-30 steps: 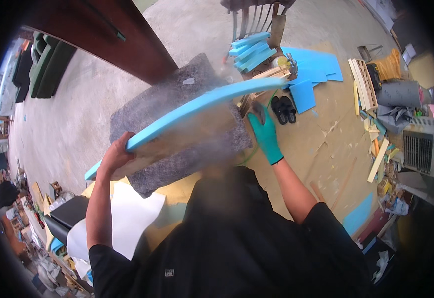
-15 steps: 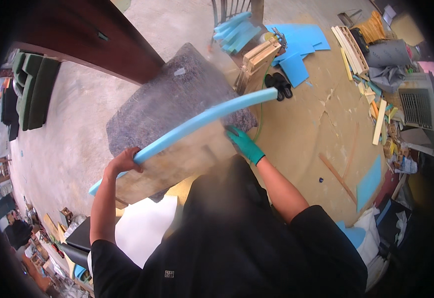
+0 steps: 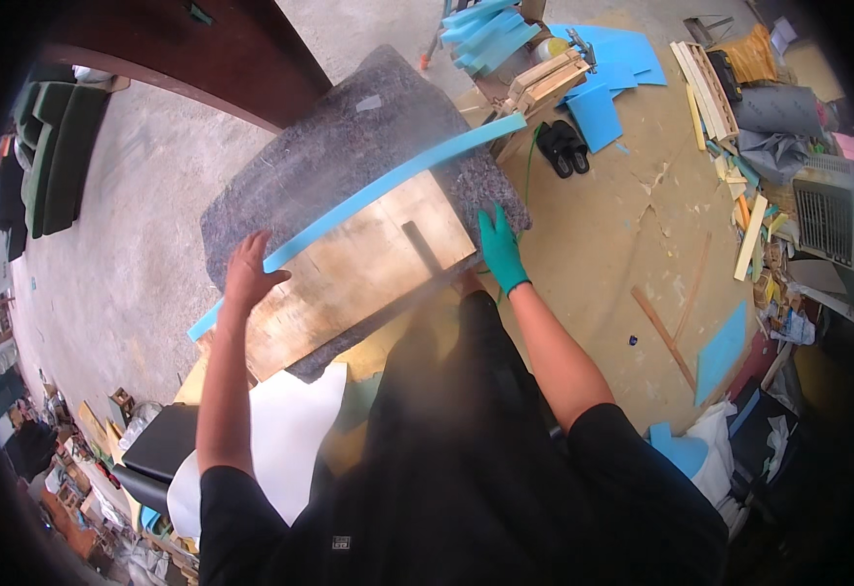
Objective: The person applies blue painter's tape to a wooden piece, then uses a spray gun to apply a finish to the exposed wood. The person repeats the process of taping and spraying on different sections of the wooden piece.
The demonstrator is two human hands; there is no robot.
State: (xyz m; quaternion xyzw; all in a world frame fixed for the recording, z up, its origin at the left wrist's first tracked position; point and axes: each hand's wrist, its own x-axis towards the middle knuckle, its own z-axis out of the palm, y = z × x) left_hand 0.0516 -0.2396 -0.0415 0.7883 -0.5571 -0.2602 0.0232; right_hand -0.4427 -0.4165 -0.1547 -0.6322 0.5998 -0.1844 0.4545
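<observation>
A plywood panel with a dark slot-like mark lies on a grey felt covering. Along its far edge runs a long, bowed strip of light blue foam. My bare left hand is open over the left part of the strip, thumb spread from the fingers; whether it touches the foam I cannot tell. In a green glove, my right hand is open beside the panel's right corner, its fingers apart over the felt's edge. Neither hand grips anything.
A dark red-brown beam rises at the far left. Wooden frames, blue foam sheets and black sandals sit at the far right. A white sheet lies near my left arm. Scrap wood lines the right side.
My left hand has let go of the foam strip's edge and spread open. The panel now shows more of its face and right end. My right hand's fingers have spread beside the corner.
</observation>
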